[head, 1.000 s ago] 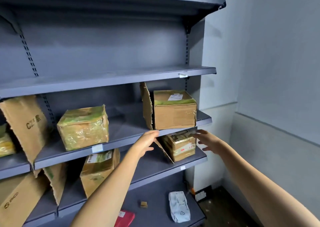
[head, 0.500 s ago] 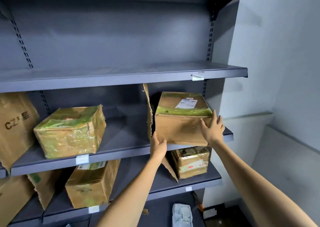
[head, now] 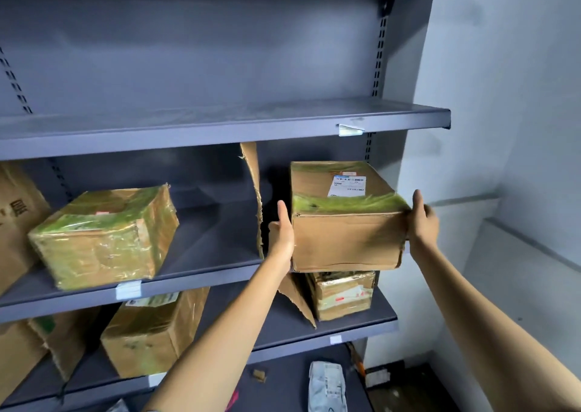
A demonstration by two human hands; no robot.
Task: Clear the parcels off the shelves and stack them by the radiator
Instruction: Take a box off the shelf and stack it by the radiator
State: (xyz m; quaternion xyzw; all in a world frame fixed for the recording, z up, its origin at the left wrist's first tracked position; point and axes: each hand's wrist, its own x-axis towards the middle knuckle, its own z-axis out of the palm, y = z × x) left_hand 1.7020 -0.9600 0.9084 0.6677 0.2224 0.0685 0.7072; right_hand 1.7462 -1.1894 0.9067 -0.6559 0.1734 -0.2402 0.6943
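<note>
A brown cardboard parcel (head: 342, 238) with green tape and a white label sits at the right end of the middle shelf (head: 201, 273), its front sticking out over the edge. My left hand (head: 283, 232) presses flat against its left side and my right hand (head: 423, 219) grips its right side. A tape-wrapped parcel (head: 103, 238) rests further left on the same shelf. On the shelf below are a brown parcel (head: 151, 336) and a smaller taped parcel (head: 344, 295).
A torn cardboard sheet (head: 253, 191) stands upright just left of the held parcel. More cardboard boxes (head: 15, 216) fill the far left. A white bag (head: 327, 386) lies on the lowest shelf. The upper shelf (head: 220, 128) hangs close overhead. A grey wall (head: 503, 128) borders the right.
Both hands rose from below the shelf edge and closed on the sides of the parcel. The parcel has slid forward over the shelf edge and the view has moved closer.
</note>
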